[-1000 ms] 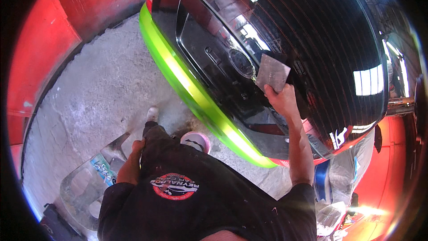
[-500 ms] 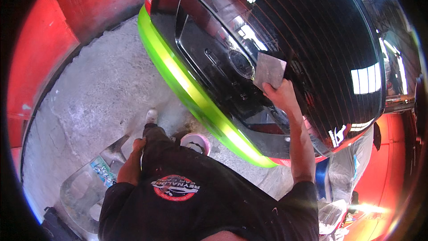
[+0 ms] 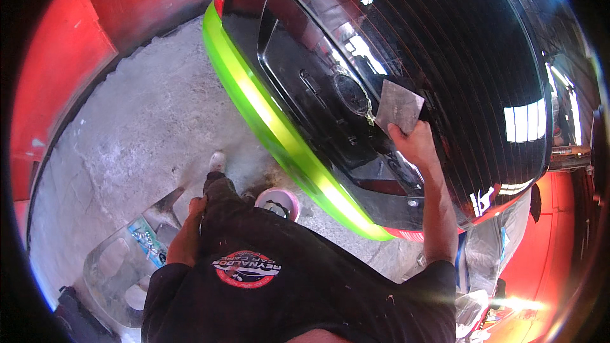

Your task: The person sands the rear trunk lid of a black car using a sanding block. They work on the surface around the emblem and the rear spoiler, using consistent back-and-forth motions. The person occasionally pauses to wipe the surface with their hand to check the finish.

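My right hand [image 3: 416, 141] reaches out over the back of a black car, pinching a greyish square sandpaper sheet [image 3: 399, 108] by its near corner. The sheet covers part of the border between the tailgate [image 3: 318, 98] and the dark rear window [image 3: 457, 70]. Just left of it are an oval badge recess [image 3: 349, 94] and a pale yellowish smear [image 3: 370, 116]. My left hand [image 3: 197, 206] is low at my left side, against my dark trouser leg; its fingers are mostly hidden, so I cannot make out whether it holds anything.
A bright green bumper [image 3: 283, 133] curves between me and the tailgate. On the concrete floor [image 3: 140, 108] stand a pinkish-white bucket [image 3: 293, 203] and, left of me, a greyish panel [image 3: 105, 260] with a blue-green packet [image 3: 147, 241]. Red walls [image 3: 57, 70] rise at the left.
The view has shifted slightly, and the car appears a little further right. My right hand and the sandpaper sheet have moved a little right and nearer, and the sheet has turned slightly.
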Demonstrator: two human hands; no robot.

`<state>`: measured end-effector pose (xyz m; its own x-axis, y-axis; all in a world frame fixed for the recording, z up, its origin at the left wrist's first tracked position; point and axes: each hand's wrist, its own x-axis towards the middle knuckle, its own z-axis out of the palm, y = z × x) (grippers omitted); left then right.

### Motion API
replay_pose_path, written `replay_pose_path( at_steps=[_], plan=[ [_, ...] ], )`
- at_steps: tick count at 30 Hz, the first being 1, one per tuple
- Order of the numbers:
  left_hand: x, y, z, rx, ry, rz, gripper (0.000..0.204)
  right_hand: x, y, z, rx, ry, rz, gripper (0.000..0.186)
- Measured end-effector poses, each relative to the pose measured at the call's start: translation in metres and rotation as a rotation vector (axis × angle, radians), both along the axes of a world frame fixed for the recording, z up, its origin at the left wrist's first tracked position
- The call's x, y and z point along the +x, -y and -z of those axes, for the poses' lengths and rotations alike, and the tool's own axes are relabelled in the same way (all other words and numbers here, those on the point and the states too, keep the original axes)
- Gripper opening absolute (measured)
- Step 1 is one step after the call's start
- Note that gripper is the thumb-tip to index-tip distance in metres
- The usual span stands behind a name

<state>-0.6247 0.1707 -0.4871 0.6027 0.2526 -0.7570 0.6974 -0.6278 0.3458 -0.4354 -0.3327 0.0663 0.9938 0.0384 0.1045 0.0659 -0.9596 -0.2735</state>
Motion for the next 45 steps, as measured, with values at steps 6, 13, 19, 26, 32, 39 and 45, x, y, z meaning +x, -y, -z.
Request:
replay_pose_path(
  at_steps=[6,13,19,26,32,39,45],
  plan=[
    [0.005,0.000,-0.003,-0.033,-0.041,-0.002,0.067,0.000,-0.013,0.003,-0.174,-0.015,-0.006,0.047],
    [0.017,0.008,0.005,-0.021,-0.006,0.015,0.069,0.007,-0.012,0.022,-0.203,0.004,-0.024,0.046],
    [0.012,0.010,-0.010,-0.019,-0.010,0.002,0.070,0.003,0.001,0.018,-0.102,0.002,0.008,0.042],
    [0.015,0.009,-0.001,-0.026,-0.038,-0.012,0.068,0.004,-0.010,0.008,-0.089,-0.006,0.009,0.042],
    [0.022,0.009,0.003,-0.027,-0.041,0.013,0.067,0.002,0.000,0.023,-0.071,0.064,-0.010,0.041],
    [0.020,0.008,-0.007,-0.009,-0.050,-0.007,0.069,-0.007,0.000,0.033,-0.041,0.088,-0.017,0.037],
    [-0.004,-0.012,0.026,0.030,-0.091,0.046,0.068,-0.020,0.000,0.039,0.229,0.164,0.072,0.024]
  ],
)
